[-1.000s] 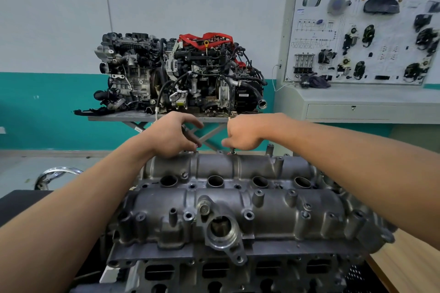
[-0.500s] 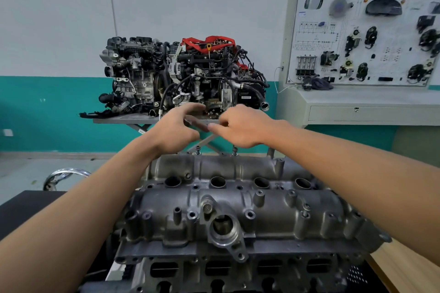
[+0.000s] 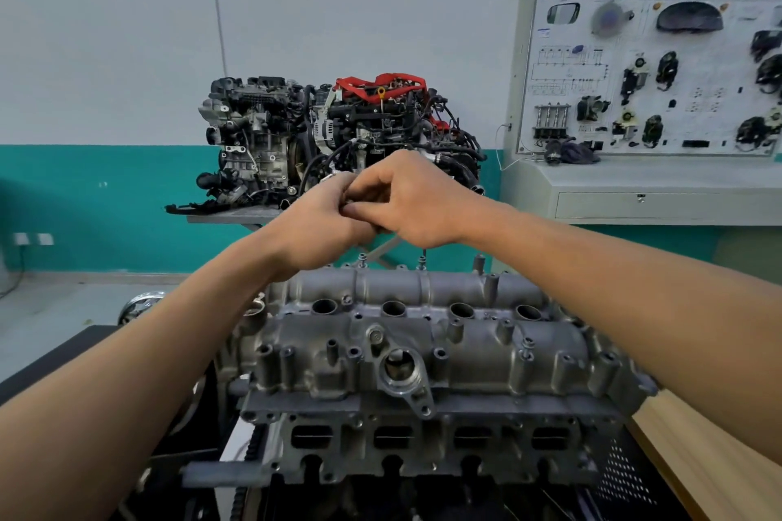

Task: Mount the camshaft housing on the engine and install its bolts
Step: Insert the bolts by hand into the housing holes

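Both hands meet just above the far edge of the camshaft housing [image 3: 465,347]. The left hand [image 3: 321,224] and right hand [image 3: 417,203] touch, their fingers curled in against each other, and I cannot tell whether either grips anything, since the fingertips are hidden. The camshaft housing sits on top of the engine [image 3: 423,444], and two bolts [image 3: 362,259] stand upright along its far edge, just below the hands.

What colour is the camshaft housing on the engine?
The camshaft housing is dull grey, head view.
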Demonstrator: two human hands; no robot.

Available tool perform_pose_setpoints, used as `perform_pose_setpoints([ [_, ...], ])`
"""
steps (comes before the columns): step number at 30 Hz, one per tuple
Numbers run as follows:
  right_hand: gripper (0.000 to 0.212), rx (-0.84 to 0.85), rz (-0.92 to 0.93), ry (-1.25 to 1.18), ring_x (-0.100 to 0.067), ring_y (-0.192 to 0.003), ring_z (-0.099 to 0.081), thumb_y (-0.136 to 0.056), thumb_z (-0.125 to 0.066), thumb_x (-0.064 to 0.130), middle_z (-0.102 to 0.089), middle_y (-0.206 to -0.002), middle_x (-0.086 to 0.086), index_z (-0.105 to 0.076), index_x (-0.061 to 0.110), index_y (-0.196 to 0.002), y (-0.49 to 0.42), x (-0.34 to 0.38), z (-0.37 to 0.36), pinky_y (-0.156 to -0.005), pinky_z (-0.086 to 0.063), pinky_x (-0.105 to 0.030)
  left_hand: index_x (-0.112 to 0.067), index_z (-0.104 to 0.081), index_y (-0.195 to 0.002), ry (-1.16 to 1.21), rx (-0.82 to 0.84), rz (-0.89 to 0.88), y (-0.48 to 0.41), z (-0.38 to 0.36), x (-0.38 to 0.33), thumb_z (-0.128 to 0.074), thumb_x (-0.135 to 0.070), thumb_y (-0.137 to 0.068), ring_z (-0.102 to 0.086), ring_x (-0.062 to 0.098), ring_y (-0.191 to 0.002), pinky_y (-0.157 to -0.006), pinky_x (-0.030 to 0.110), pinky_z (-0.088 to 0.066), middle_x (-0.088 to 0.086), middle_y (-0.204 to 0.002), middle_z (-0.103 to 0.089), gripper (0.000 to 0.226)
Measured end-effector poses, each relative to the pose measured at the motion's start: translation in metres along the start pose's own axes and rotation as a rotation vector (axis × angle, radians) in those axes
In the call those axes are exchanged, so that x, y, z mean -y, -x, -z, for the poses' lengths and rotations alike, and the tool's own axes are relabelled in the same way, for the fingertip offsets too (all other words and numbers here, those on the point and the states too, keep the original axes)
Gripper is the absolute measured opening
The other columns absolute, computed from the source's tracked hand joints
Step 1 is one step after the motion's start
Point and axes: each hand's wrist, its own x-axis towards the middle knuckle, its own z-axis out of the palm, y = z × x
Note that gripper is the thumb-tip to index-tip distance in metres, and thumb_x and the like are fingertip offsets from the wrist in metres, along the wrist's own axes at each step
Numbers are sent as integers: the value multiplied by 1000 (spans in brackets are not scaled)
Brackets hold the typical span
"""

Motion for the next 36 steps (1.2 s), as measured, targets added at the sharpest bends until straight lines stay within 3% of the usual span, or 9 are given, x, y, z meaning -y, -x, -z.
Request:
perform_pose_setpoints([
  [3, 11, 41, -46, 72, -5, -64, -59, -89, -71, 16, -72, -76, -1, -78, 8, -90, 2, 10, 13, -65, -51, -26, -10, -68, -105, -158, -12, -29, 13, 16, -4, -69, 3, -83, -70, 13, -73, -68, 29, -57, -2, -83, -76, 25],
  [5, 12, 82, -62, 115, -1, -55, -52, -89, -72, 20, -69, -70, 1, -79, 10, -90, 6, 18, 18, -56, -44, -19, -15, -73, -104, -230, -24, -57, 23, 23, -7, -75, -5, -84, -74, 6, -79, -76, 23, -59, -5, -85, -79, 23],
  [9, 14, 131, -66, 132, -22, -67, -63, -88, -73, 24, -73, -77, -9, -78, 11, -88, 13, 34, 12, -66, -54, -35, -17, -74, -103, -249, -55, -56, 43, 23, -12, -80, -7, -81, -72, 10, -63, -65, 22, -58, -6, -72, -77, 25],
  [12, 24, 86, -90, 73, -7, -66, -67, -83, -79, 25, -74, -80, -1, -75, 12, -103, 22, 38, 14, -68, -57, -28, -26, -67, -120, -198, -87, -51, 62, 29, -5, -78, -8, -83, -71, 23, -62, -65, 31, -60, 1, -73, -78, 43],
  [15, 41, 35, -121, 53, -1, -69, -68, -79, -83, 28, -72, -80, 6, -67, 14, -114, 38, 32, 26, -74, -58, -24, -34, -70, -116, -190, -174, -2, 88, 40, 17, -77, -10, -84, -73, 11, -64, -65, 26, -60, -7, -76, -78, 41],
  [20, 17, 123, -161, 125, -2, -68, -66, -77, -84, 26, -72, -77, 6, -73, 18, -85, 63, 23, 31, -72, -58, -27, -51, -69, -94, -206, -292, 55, 115, 35, 43, -80, -8, -81, -75, 6, -72, -73, 23, -60, -12, -79, -78, 45],
  [23, 13, 116, -143, 155, -1, -68, -65, -79, -83, 28, -71, -74, 8, -73, 19, -80, 76, 22, 23, -70, -57, -23, -47, -71, -93, -202, -303, 63, 115, 31, 47, -80, -10, -81, -74, 6, -73, -72, 25, -59, -10, -77, -78, 40],
  [26, 11, 68, -131, 144, -1, -68, -64, -81, -81, 28, -70, -73, 10, -71, 23, -78, 88, 21, 15, -68, -55, -20, -45, -72, -92, -221, -285, 65, 115, 27, 46, -81, -10, -81, -69, -2, -64, -63, 12, -51, -13, -74, -77, 38],
  [36, 12, 73, -203, 158, -7, -66, -67, -82, -80, 26, -72, -73, 6, -77, 15, -81, 104, 12, -1, -72, -58, -34, -24, -82, -80, -382, -260, 63, 128, 15, 51, -84, -21, -79, -69, -4, -66, -56, 6, -46, -17, -67, -74, 3],
])
